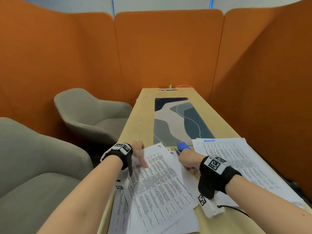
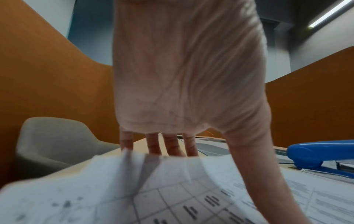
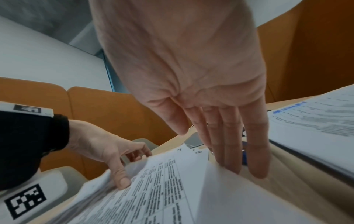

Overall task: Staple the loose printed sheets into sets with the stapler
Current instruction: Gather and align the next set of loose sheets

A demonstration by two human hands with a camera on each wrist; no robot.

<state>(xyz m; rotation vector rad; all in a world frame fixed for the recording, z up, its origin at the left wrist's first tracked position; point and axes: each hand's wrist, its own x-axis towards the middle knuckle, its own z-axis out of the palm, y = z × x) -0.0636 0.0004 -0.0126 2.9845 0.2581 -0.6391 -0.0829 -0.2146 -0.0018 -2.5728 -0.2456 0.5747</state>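
Loose printed sheets (image 1: 160, 183) lie fanned on the near end of the table. My left hand (image 1: 137, 152) holds their far left edge, thumb on top and fingers curled under it; the left hand (image 3: 107, 148) shows this in the right wrist view. My right hand (image 1: 188, 160) is at the sheets' right edge, its fingers (image 3: 228, 144) straight and pointing down against the paper (image 3: 162, 189). A blue stapler (image 1: 184, 146) lies on the table just beyond the right hand, also seen as the stapler (image 2: 321, 156) to the right of my left thumb.
A second stack of printed pages (image 1: 236, 162) with a blue heading lies to the right. A patterned desk mat (image 1: 177, 119) covers the middle of the wooden table (image 1: 143, 115). Two grey chairs (image 1: 91, 112) stand left. Orange partitions (image 1: 168, 48) enclose the booth.
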